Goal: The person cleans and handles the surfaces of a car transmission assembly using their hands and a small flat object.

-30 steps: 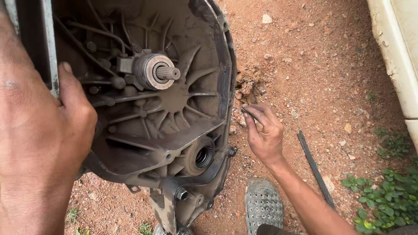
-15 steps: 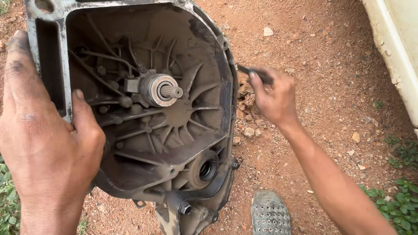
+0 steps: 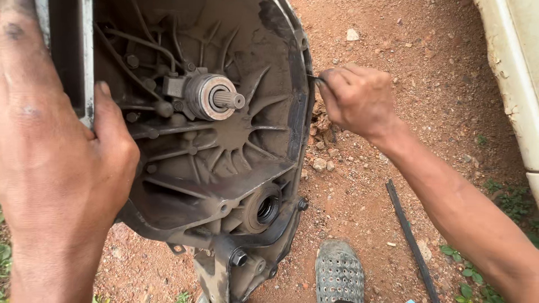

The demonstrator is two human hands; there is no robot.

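Left hand gripping the near-left rim of the gearbox bell housing, thumb hooked over the edge, fingers wrapped behind and hidden; hand clamped tight on the metal. Housing standing tilted on red dirt ground, open side facing the camera, filling the left and middle of the view. Input shaft sticking out of a round collar near the centre. Round seal bore sitting low on the right of the casting, bolt head below it.

Right hand reaching in from the right, forearm slanting down to the near-right corner, fingers pinched together on a thin dark tool touching the housing's right rim. Tool mostly buried in the fist; kind not telling.

Top and left of the housing cut off by the frame. Left fingertips out of sight behind the flange.

Grey perforated clog standing near, just right of the housing's base. Black strip lying on the dirt right of it. Pale vehicle body running along the far right. Green weeds at the near right.
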